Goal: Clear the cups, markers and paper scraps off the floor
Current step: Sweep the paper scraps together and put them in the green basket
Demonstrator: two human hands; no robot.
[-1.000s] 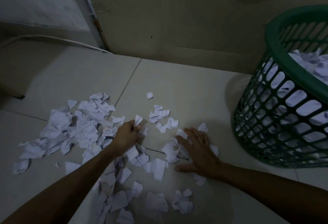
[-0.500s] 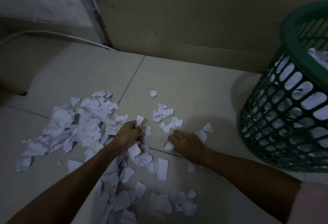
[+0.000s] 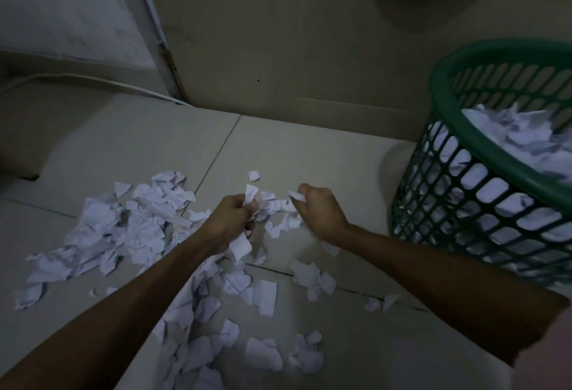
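Left hand (image 3: 230, 219): clenched around torn white paper scraps (image 3: 123, 228). Right hand (image 3: 318, 210): clenched around more scraps. Remaining scraps: strewn over pale tiled floor (image 3: 325, 154), left of green plastic lattice basket (image 3: 483, 204).

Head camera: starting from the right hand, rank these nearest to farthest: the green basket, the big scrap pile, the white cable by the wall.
From the right hand:
1. Green basket, just to its right.
2. Big scrap pile, left, past the left hand.
3. White cable, far left along the wall.
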